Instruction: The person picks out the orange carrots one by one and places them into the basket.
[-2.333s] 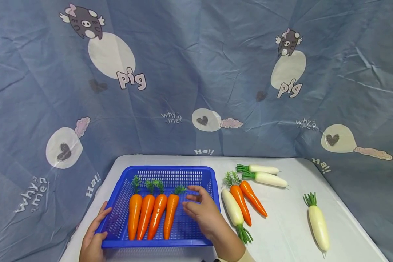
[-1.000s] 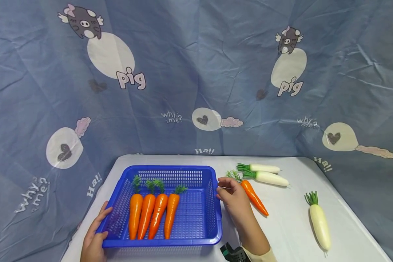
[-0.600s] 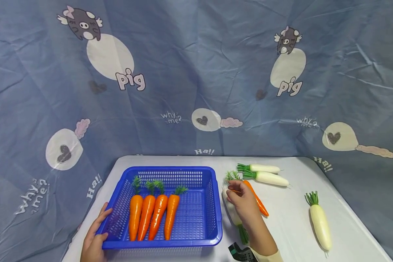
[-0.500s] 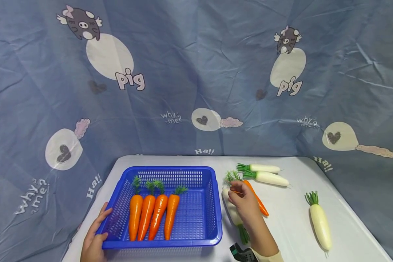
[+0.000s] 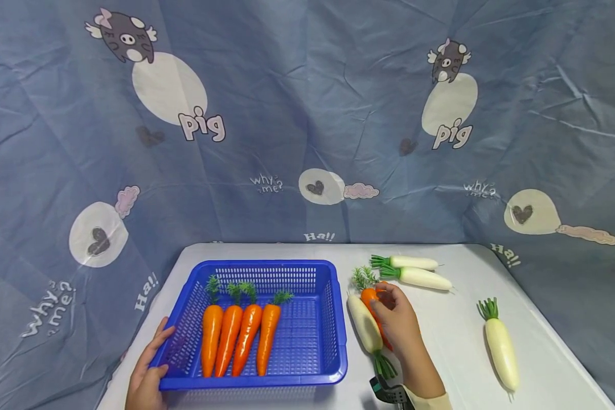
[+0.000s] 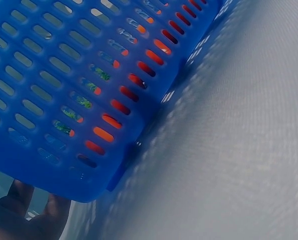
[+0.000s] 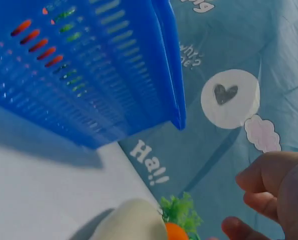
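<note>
At the blue plastic basket's (image 5: 256,381) near left corner, my left hand (image 5: 147,373) grips the rim. Several orange carrots (image 5: 212,339) with green tops lie side by side in the basket's left and middle. My right hand (image 5: 397,319) is over two carrots on the table, fingers bent and apart, holding nothing. The nearer carrot (image 5: 369,297) shows left of the fingers; the other is mostly hidden behind the hand. A white radish (image 5: 363,324) lies between that carrot and the basket. In the right wrist view, the fingers (image 7: 256,175) are above the radish (image 7: 131,225) and carrot (image 7: 176,232).
Two white radishes (image 5: 422,279) with green stems lie at the back of the white table (image 5: 456,324). Another radish (image 5: 501,356) lies far right. A blue printed cloth (image 5: 307,125) hangs behind the table.
My right hand has left the basket's inside and moved right, past its rim and over the radish, to the carrots. The left hand stays on the basket.
</note>
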{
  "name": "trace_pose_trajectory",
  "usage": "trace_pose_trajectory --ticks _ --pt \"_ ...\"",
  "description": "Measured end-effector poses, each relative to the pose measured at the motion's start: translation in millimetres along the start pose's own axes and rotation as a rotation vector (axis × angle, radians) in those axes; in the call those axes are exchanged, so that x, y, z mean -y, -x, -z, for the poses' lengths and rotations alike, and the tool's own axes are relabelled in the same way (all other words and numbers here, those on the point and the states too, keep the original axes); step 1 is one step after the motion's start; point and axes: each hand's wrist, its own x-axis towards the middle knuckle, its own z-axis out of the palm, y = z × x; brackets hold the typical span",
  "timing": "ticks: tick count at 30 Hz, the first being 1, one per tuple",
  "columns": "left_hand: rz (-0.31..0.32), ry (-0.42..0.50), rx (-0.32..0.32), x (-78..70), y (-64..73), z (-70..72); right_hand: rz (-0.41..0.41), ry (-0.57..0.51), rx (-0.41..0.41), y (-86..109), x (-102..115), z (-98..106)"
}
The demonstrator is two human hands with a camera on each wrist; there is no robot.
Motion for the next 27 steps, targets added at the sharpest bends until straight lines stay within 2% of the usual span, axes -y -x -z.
trace_pose_trajectory --ticks 3,8,13,20,23,27 --pt "-0.022 -0.002 0.007 1.3 1.4 -1.0 -0.004 0.048 -0.01 -1.2 -2.3 4.5" --pt "-0.039 -0.029 -0.019 1.8 2.3 -1.9 -0.031 0.103 -0.01 -2.9 -6.0 11.3" --pt "-0.053 -0.02 -0.005 1.0 4.1 -1.5 -0.034 0.141 -0.012 -6.8 -11.8 17.3" --pt "-0.026 -0.023 -0.02 0.2 4.4 -2.5 -0.034 0.132 -0.011 -10.7 -18.9 29.6" --pt "-0.032 -0.021 -0.011 0.3 3.6 -2.0 -0.026 0.137 -0.02 -13.1 -22.7 33.9" --pt "-0.04 -0.024 -0.008 1.1 2.8 -1.6 0.013 0.201 -0.028 -16.9 -28.3 38.8"
